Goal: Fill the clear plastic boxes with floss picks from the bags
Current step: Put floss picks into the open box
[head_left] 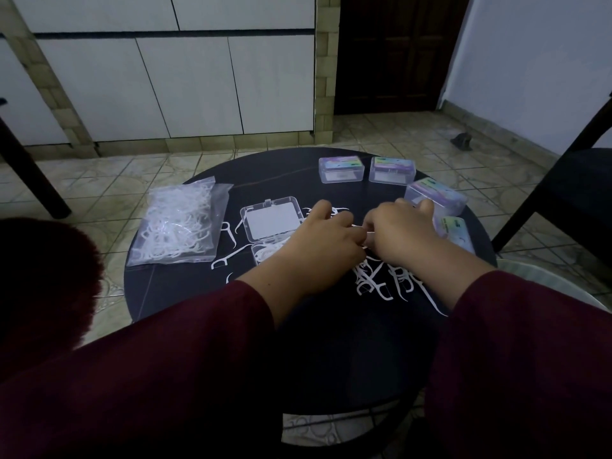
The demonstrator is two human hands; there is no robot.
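Note:
On the round black table [185, 293] lies a clear bag of white floss picks [178, 223] at the left. An open clear plastic box [270, 218] sits beside it, its lid flat; its base [265, 255] holds some picks, partly hidden by my left wrist. Loose floss picks [377, 281] are scattered under and in front of both hands. My left hand [318, 240] and my right hand [400, 236] meet at the table's middle with curled fingers, pinching white picks between them. Several shut boxes with coloured labels [341, 168] stand at the back right.
A dark chair [563, 180] stands close to the table's right side. A dark table leg [29, 170] rises at the left. Tiled floor surrounds the table, with a small dark object [462, 140] on it near the far wall.

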